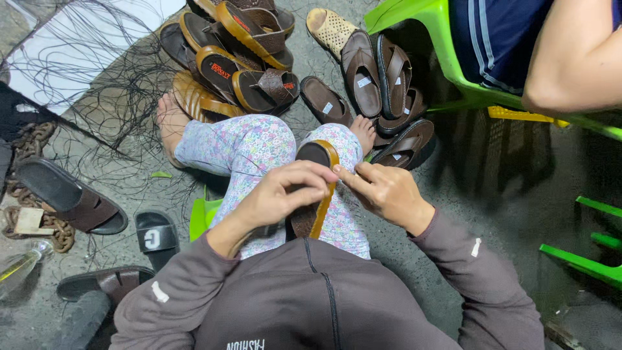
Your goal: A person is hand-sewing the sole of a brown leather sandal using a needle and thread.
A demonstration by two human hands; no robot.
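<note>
Brown sandal (315,194) clasped in left hand (282,194)'s closed grip; right hand (382,191) pinches its edge.

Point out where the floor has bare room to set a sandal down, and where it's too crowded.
Bare concrete lies on the person's right, between the right hand, the green chair and the green bars. A smaller patch sits between the left foot and the black slide sandal. Ahead, the sandal pile and loose black strands crowd the floor.
</note>
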